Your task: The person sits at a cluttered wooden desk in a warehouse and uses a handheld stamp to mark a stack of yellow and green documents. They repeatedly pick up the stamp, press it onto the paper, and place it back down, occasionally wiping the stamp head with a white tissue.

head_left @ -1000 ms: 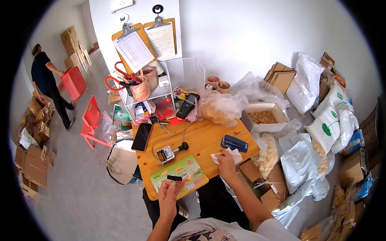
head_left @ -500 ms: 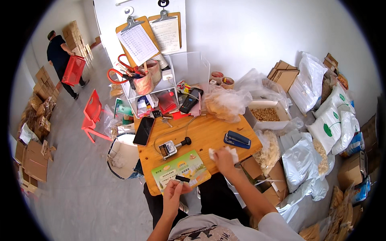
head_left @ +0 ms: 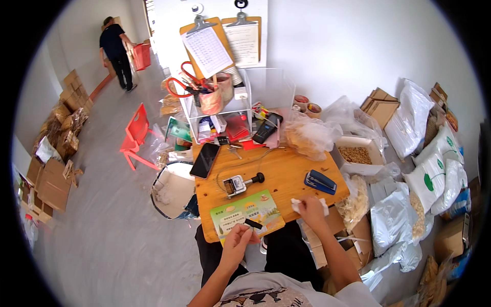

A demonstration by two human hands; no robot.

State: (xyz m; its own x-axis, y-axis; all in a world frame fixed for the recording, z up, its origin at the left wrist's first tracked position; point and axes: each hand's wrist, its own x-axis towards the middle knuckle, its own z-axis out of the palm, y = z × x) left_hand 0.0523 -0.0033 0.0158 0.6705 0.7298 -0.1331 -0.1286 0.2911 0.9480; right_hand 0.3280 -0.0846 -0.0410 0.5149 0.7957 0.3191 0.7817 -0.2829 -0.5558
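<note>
Left hand (head_left: 238,241) and right hand (head_left: 313,211) occupied at a wooden bench (head_left: 289,171)

The bench spreads left, right and beyond the flat green sheet (head_left: 272,205), which reaches the near edge. Beyond the sheet, at its far left, stands a white desk rack (head_left: 230,108); well beyond it to the right, past the bench's edge, is a white box (head_left: 362,168) of light-brown pieces. The left hand is at the sheet's near edge; the right hand is just to the sheet's right. A black phone (head_left: 205,160) lies beyond the sheet, toward its left. A dark blue stapler (head_left: 320,182) sits beyond it to the right. A metal stamp (head_left: 236,185) with a black handle lies just past its far edge. A crumpled white tissue (head_left: 296,205), right of the sheet, is gathered in the right hand's bent, closed fingers. Smallest, a black bar (head_left: 253,223) is over the sheet's near right part, pinched between the left hand's nearly closed fingers; whether it touches the sheet cannot be told.
</note>
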